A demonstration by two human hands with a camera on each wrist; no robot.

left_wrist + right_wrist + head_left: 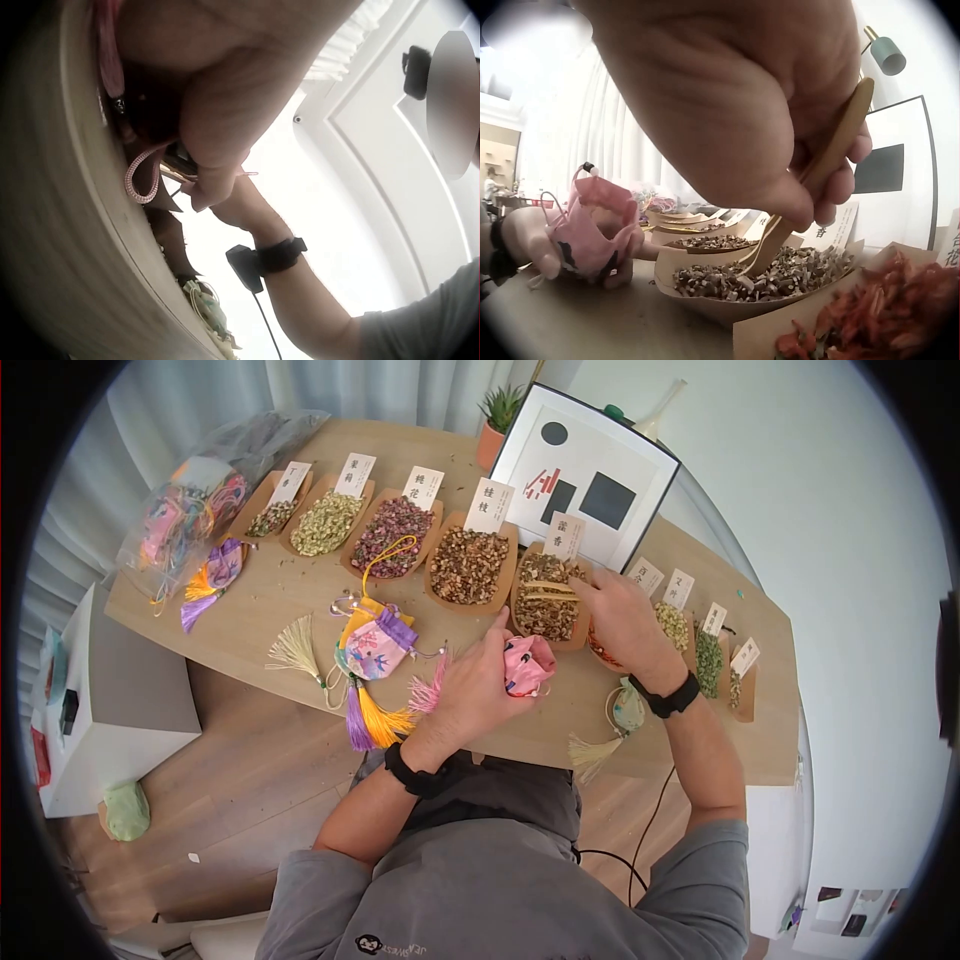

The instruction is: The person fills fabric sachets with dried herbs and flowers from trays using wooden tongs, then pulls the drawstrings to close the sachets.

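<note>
My right hand (pixel 622 618) pinches a pair of wooden tongs (pixel 841 135). Their tips dip into chopped brown dried herbs (pixel 795 274) in a boat-shaped paper tray (pixel 705 306). Just left of that tray, low over the table, my left hand (pixel 468 692) holds a small pink drawstring pouch (pixel 528 665) by its side. The right wrist view shows the pouch's mouth spread wide, facing up, with its inside bottom hidden. A pink tassel (pixel 428 685) hangs beside the left hand. In the left wrist view a pink-and-white cord loop (pixel 142 180) dangles beneath the hand.
More labelled trays line the table, among them rosebuds (pixel 395 530), brown bark pieces (pixel 467 565) and red petals (pixel 885 300). A purple-and-yellow tasselled pouch (pixel 375 645) lies left, a green pouch (pixel 628 708) right. Behind stand a framed board (pixel 590 470) and a potted plant (pixel 497 420).
</note>
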